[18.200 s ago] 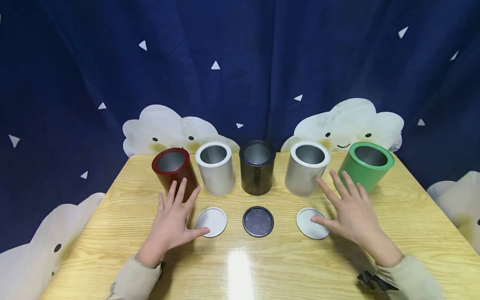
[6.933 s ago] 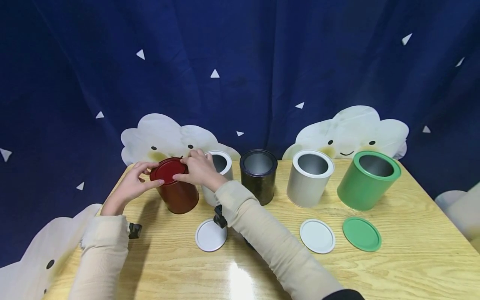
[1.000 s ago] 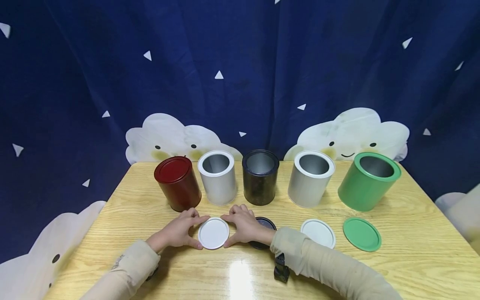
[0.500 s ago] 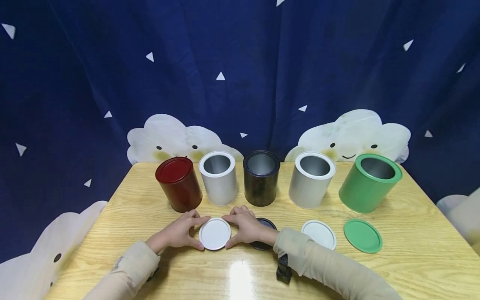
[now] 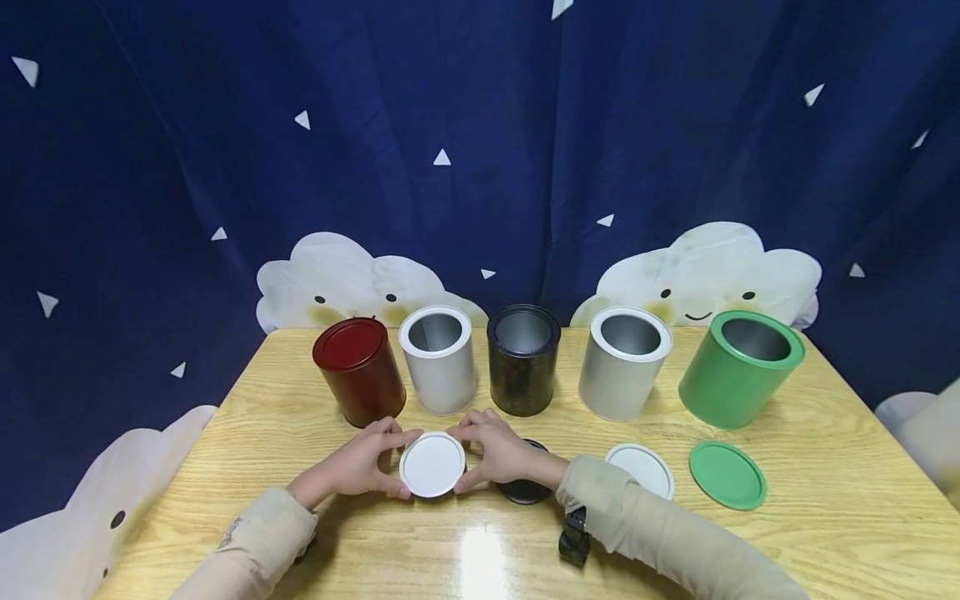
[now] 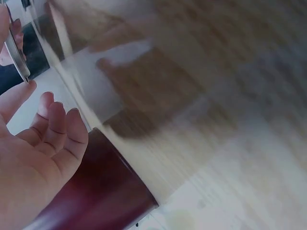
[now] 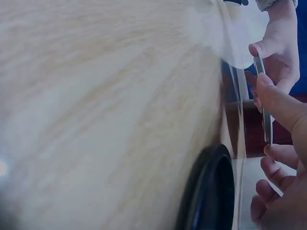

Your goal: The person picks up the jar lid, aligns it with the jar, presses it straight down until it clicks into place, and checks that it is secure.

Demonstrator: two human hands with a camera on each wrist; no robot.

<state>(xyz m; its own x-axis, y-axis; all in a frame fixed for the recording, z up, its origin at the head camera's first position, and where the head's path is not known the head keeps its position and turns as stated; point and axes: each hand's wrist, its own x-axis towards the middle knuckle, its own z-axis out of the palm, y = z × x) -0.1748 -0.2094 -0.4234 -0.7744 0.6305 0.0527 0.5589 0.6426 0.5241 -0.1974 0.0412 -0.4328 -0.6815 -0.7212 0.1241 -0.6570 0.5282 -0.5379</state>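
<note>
Both hands hold one white round lid point(image 5: 432, 465) between them, each at one side of its edge. My left hand point(image 5: 363, 462) has thumb and index finger on the left edge; my right hand point(image 5: 498, 450) has the same on the right edge. The right wrist view shows the lid point(image 7: 264, 100) edge-on, a little above the tabletop. In the left wrist view the left hand's other fingers point(image 6: 55, 127) are loosely curled, with the red can behind. Behind the lid stands an uncovered white can point(image 5: 438, 367). The right hand and forearm partly cover a black lid point(image 5: 525, 492).
A red can point(image 5: 360, 375) with its lid on stands at the left. Uncovered black point(image 5: 522, 367), white point(image 5: 625, 367) and green point(image 5: 738, 375) cans follow to the right. Another white lid point(image 5: 641, 468) and a green lid point(image 5: 727, 475) lie on the wooden table point(image 5: 832, 517).
Earlier the red can was uncovered, then both hands were on its red lid; now it is covered. Over the last second the hands have stayed at the white lid, which has risen slightly.
</note>
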